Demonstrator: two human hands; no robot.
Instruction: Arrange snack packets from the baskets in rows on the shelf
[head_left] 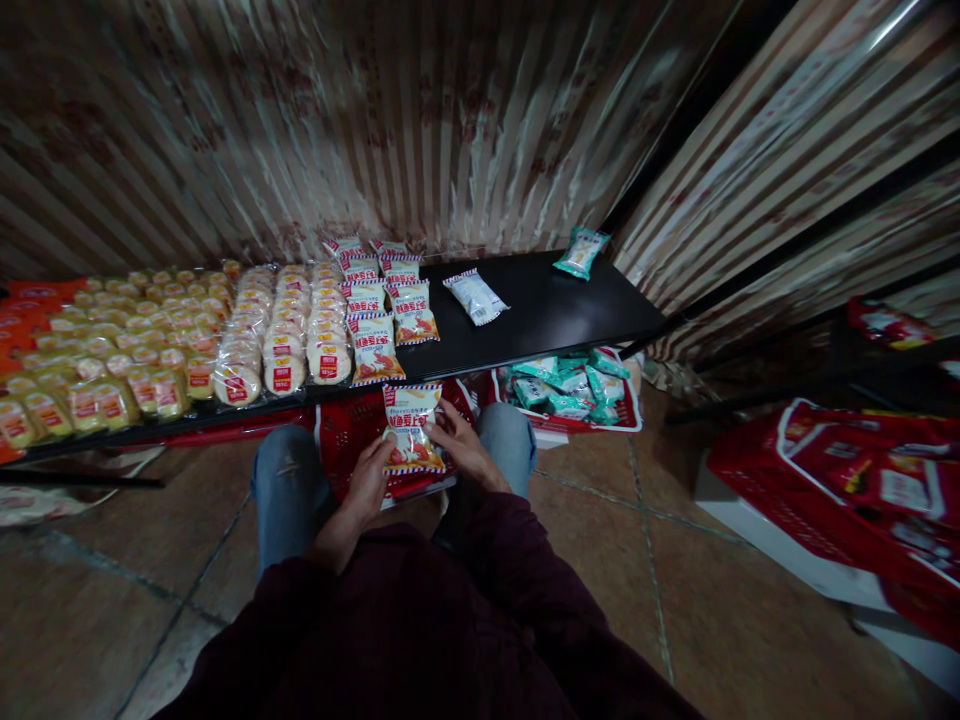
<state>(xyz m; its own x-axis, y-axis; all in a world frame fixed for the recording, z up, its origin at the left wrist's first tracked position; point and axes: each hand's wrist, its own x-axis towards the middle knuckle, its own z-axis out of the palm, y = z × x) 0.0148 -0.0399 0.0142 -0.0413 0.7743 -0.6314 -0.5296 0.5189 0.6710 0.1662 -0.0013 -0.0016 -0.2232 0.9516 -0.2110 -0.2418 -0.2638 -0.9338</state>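
Between my knees I hold a white, red and blue snack packet (410, 425) over a red basket (346, 430). My left hand (369, 482) grips the packet's lower left edge. On its right side sits my right hand (465, 447), fingers curled round the edge. In front of me a low black shelf (555, 305) carries two rows of the same packets (375, 340) lying flat. Both sleeves are dark maroon.
Round cakes in clear wrappers (281, 335) and yellow packets (97, 385) fill the shelf's left part. A white packet (475, 296) and a green packet (580, 251) lie apart on the right. A box of green packets (574, 390) stands below. Red baskets (840, 480) sit at right.
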